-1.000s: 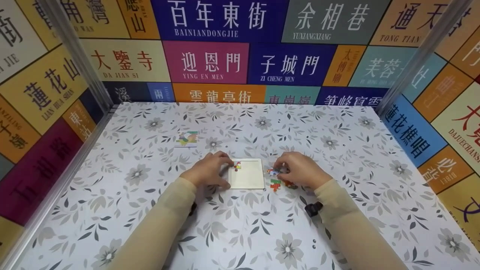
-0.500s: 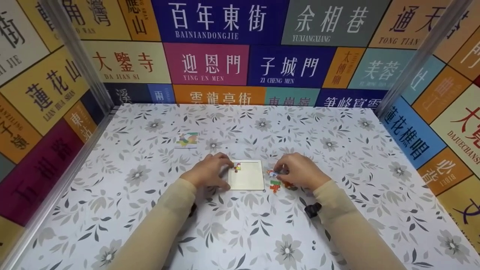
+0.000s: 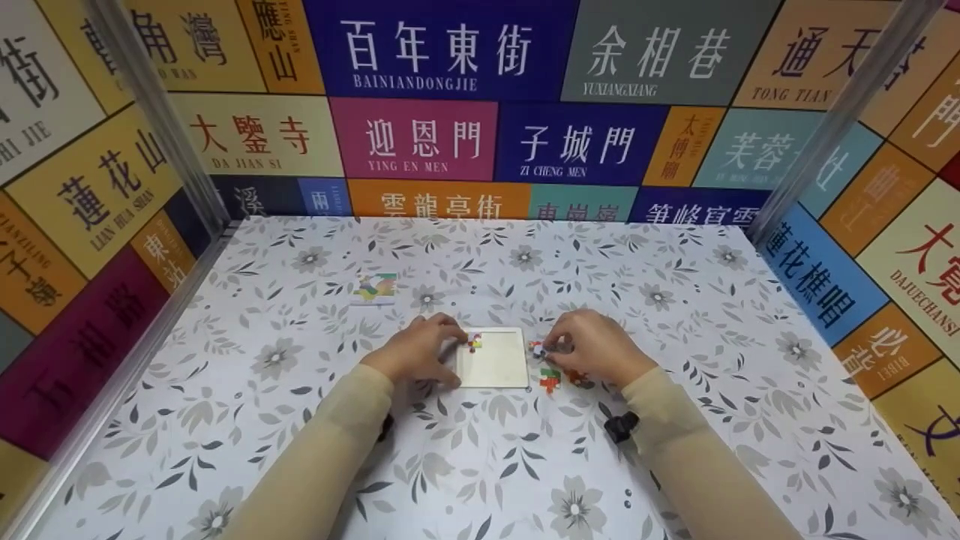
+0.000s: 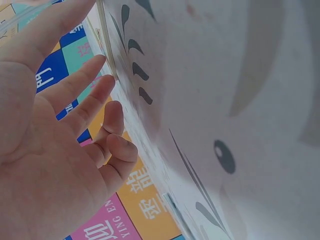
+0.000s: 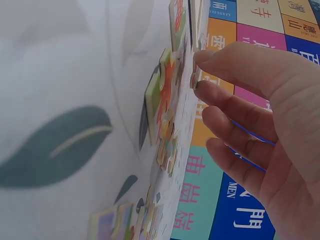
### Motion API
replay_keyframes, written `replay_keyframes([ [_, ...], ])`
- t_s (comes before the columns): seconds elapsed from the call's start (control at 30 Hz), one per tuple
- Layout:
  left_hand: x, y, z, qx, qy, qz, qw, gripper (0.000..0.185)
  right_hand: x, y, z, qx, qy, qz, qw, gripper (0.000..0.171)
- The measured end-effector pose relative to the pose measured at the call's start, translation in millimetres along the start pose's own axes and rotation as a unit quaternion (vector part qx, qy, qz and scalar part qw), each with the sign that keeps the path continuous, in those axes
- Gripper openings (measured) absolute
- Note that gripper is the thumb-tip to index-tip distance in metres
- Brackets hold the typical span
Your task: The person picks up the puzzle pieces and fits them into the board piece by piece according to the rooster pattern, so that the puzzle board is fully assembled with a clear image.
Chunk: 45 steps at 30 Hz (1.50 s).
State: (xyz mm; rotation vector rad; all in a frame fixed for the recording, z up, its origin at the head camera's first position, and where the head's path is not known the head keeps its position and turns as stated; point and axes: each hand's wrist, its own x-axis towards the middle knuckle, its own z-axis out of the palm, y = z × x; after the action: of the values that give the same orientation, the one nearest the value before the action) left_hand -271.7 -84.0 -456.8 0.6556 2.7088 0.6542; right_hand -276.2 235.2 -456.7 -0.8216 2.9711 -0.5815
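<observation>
Head view: a white square puzzle tray (image 3: 493, 358) lies flat at the middle of the floral tabletop (image 3: 675, 465), its edges squared to the tabletop's sides, no long axis to speak of. The left hand (image 3: 415, 351) rests at its 9 o'clock edge, fingers loosely bent beside a small coloured piece (image 3: 474, 342) in the tray's 10 o'clock corner. The right hand (image 3: 592, 346) sits at 3 o'clock, fingers pinching a loose piece (image 3: 537, 349) above scattered pieces (image 3: 551, 377). A picture card (image 3: 374, 288) lies at 11 o'clock. Street-name panels (image 3: 450, 52) wall the space.

Left wrist view: the left hand (image 4: 45, 150) shows its fingers (image 4: 90, 100) apart and relaxed, gripping nothing.

Right wrist view: the right hand (image 5: 260, 130) has its fingertips (image 5: 205, 57) meeting on a piece among the scattered pieces (image 5: 162, 105), seen edge-on; the tray's edge is barely visible.
</observation>
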Motion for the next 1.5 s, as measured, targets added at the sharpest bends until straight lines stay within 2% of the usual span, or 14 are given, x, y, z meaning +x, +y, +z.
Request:
replay_keyframes([
  [0.2,-2.9,-0.2,2.6,0.002,0.001,0.001,1.0,0.067,2.4,-9.1,2.5,-0.006,0.009,-0.013,1.0,0.013],
  [0.5,-5.4,0.1,6.4,-0.012,-0.013,-0.016,0.9997,0.067,9.0,-20.6,8.2,-0.013,0.003,-0.005,1.0,0.009],
  [0.83,-1.6,0.7,0.9,-0.007,-0.01,-0.012,0.9999,0.068,23.3,-28.4,7.6,-0.031,0.011,-0.043,0.999,0.008],
  [0.97,-0.5,0.0,0.1,-0.002,0.0,-0.003,1.0,0.067,31.1,-33.0,8.1,-0.038,0.014,-0.061,0.997,0.009],
  [1.1,-1.0,0.6,-0.3,0.006,0.007,0.007,0.9999,0.066,37.0,-37.0,10.2,-0.033,0.006,-0.063,0.997,0.009],
  [1.5,-1.1,0.2,-0.4,0.002,0.006,0.007,1.0,0.066,51.4,-44.6,18.8,-0.047,-0.015,-0.062,0.997,0.011],
])
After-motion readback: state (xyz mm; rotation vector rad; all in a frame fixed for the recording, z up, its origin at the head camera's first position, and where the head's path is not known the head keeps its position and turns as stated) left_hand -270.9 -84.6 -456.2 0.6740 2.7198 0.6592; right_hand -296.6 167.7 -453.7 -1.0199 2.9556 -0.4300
